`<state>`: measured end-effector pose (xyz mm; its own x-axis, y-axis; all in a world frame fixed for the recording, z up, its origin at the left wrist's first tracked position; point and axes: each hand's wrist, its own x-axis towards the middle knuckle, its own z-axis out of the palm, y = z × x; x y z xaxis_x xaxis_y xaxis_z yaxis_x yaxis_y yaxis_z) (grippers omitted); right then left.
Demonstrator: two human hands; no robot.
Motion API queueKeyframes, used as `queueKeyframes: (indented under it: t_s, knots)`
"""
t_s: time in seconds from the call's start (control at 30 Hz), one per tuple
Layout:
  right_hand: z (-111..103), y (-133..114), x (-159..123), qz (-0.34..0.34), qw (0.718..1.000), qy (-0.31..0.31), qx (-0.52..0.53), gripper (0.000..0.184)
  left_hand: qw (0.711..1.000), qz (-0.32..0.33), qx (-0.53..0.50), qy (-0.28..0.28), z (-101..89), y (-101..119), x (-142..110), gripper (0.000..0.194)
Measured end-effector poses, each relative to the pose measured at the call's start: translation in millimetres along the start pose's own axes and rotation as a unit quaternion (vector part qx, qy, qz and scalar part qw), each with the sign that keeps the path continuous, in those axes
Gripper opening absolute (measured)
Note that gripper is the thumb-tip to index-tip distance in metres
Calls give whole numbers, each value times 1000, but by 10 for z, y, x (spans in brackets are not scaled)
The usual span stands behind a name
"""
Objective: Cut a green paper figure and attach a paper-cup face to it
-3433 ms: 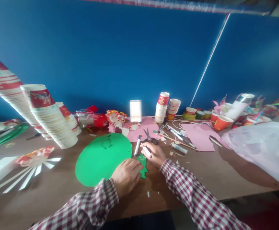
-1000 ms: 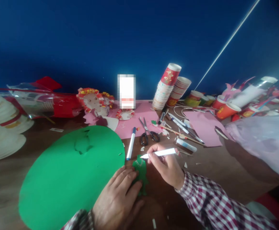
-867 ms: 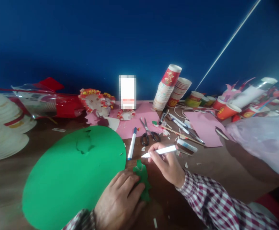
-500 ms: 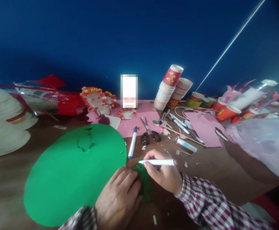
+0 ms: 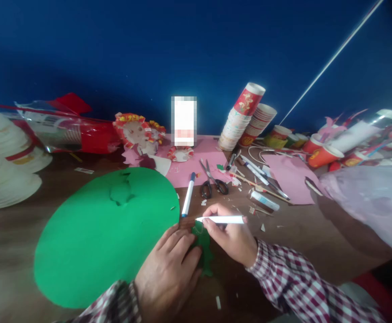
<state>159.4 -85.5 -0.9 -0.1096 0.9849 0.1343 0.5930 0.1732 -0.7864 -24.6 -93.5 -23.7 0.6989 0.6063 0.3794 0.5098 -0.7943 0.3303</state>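
My right hand (image 5: 231, 235) pinches a white marker (image 5: 224, 220), held nearly level. Its tip is at the top end of a small green paper cut-out (image 5: 205, 249), where pale lines show. My left hand (image 5: 170, 269) lies palm down with fingers stretched out, covering the left side of that cut-out. Left of it is a large green oval sheet (image 5: 98, 242) with a small shape cut out near its top. The cap of the marker with a blue end (image 5: 188, 195) lies just beyond my left fingertips, beside black-handled scissors (image 5: 211, 179).
Stacked paper cups (image 5: 241, 119) lean near the blue wall. More cups (image 5: 9, 166) and a red plastic package (image 5: 96, 139) lie left. Pens (image 5: 254, 170), a glue stick (image 5: 265, 201), pink paper (image 5: 288, 179) and scraps are on the right. A plastic bag (image 5: 371, 202) bulges at far right.
The view has shifted slightly, so the table things sit a little higher. My right hand and the marker have moved slightly, and more of the green cut-out shows between my hands.
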Motion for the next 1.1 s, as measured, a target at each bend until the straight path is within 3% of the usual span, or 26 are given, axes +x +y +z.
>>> queueKeyframes:
  t_s: [1.1]
  knots:
    - [0,4,-2,4,998,-16,-54,14,1000,-5,24,10,37,10,-12,17]
